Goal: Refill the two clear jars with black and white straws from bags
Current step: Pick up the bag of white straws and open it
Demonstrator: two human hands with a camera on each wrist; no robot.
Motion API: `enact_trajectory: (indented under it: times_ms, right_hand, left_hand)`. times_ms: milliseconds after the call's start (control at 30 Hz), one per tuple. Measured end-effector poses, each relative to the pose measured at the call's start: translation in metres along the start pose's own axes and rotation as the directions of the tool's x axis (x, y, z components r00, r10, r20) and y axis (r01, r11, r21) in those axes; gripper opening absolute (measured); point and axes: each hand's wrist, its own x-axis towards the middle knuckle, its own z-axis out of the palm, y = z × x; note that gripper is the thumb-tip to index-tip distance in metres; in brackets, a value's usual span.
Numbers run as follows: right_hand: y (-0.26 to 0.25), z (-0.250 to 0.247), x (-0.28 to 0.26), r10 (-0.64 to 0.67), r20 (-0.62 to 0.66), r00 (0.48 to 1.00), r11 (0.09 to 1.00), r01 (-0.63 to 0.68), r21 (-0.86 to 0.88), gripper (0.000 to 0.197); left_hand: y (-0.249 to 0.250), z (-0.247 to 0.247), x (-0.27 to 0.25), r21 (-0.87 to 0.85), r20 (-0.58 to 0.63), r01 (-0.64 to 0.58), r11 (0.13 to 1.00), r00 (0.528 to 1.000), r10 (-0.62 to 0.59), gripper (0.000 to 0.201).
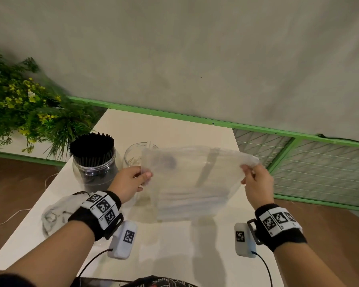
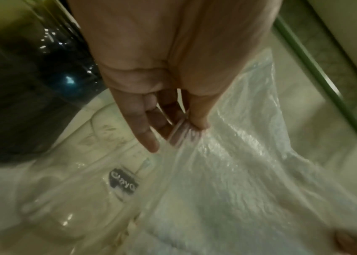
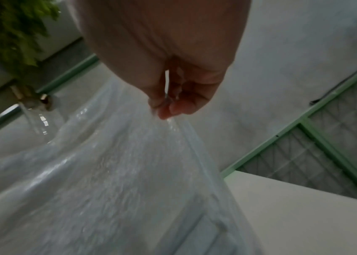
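- The left hand point(image 1: 131, 180) pinches the top left corner of the clear bag point(image 1: 192, 183), thumb against fingertips point(image 2: 151, 143); the film bunches into pleats under the pinch in the left wrist view.
- The right hand point(image 1: 257, 183) pinches the top right corner the same way (thumb and forefinger closed on the edge), so the bag hangs stretched between both hands above the table point(image 1: 174, 251).
- The film looks thin, soft and slick; it will likely sag and slip, so a hold on the corners near the mouth seems sound.
- The white straws point(image 1: 192, 200) lie crosswise in the bag's lower part, light but loose, and they may slide all together when the bag tips.
- Just behind the bag's left corner stands the nearly empty jar point(image 1: 133, 155), close to the left hand.
- Left of it stands the jar of black straws point(image 1: 94, 160), already full.
- A crumpled empty bag point(image 1: 56, 214) lies by the left wrist.
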Motion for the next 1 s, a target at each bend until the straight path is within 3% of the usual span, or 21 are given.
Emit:
enact_trajectory:
  times_ms: [167, 267, 333, 433, 500, 633, 700, 767, 833, 933, 1000]
  right_hand:
    - [-0.011, -0.007, 0.001, -0.108, -0.164, 0.980, 0.980, 0.132, 0.147, 0.019]
    - [0.002, -0.003, 0.007, 0.068, 0.035, 0.997, 0.998, -0.069, 0.014, 0.015]
    - [0.004, -0.002, 0.008, 0.104, 0.075, 0.992, 0.995, -0.103, -0.012, 0.014]
    - [-0.006, -0.007, 0.004, -0.064, -0.118, 0.991, 0.993, 0.075, 0.088, 0.020]
    - [-0.006, -0.011, 0.002, -0.097, -0.173, 0.980, 0.990, 0.113, 0.085, 0.023]
    - [0.001, -0.009, 0.004, 0.121, 0.052, 0.991, 0.992, -0.119, -0.041, 0.021]
    - [-0.005, -0.011, 0.006, 0.088, 0.001, 0.996, 0.996, -0.088, 0.001, 0.020]
    - [-0.009, -0.016, 0.006, 0.006, -0.130, 0.992, 0.998, 0.002, 0.064, 0.023]
    - [-0.005, -0.019, 0.006, -0.033, -0.186, 0.982, 0.998, 0.042, 0.045, 0.022]
    - [0.004, -0.017, 0.003, 0.102, 0.000, 0.995, 0.989, -0.101, -0.109, 0.017]
    - [0.006, -0.018, 0.002, 0.136, 0.035, 0.990, 0.981, -0.130, -0.141, 0.016]
  left_hand:
    - [0.016, -0.001, 0.006, -0.144, -0.067, -0.087, 0.986, 0.995, 0.078, 0.012]
    - [0.012, 0.000, 0.008, 0.016, -0.021, -0.012, 1.000, 1.000, 0.012, 0.009]
    - [0.010, 0.002, 0.007, 0.074, -0.007, 0.023, 0.997, 1.000, -0.023, 0.010]
    - [0.019, 0.003, 0.004, -0.045, -0.049, -0.066, 0.997, 0.997, 0.063, 0.010]
    - [0.020, 0.002, 0.000, -0.045, -0.079, -0.097, 0.994, 0.993, 0.093, 0.010]
    - [0.012, 0.004, -0.007, 0.259, -0.025, 0.004, 0.966, 1.000, 0.003, 0.007]
    - [0.018, 0.007, -0.009, 0.195, -0.052, -0.018, 0.981, 0.998, 0.029, 0.009]
    - [0.026, 0.009, -0.010, 0.080, -0.105, -0.085, 0.993, 0.990, 0.093, 0.010]
    - [0.028, 0.008, -0.011, 0.070, -0.126, -0.133, 0.989, 0.982, 0.141, 0.008]
    - [0.019, 0.007, -0.012, 0.293, -0.032, -0.056, 0.955, 0.997, 0.069, 0.009]
    - [0.015, 0.008, -0.012, 0.309, -0.015, -0.016, 0.951, 1.000, 0.022, 0.011]
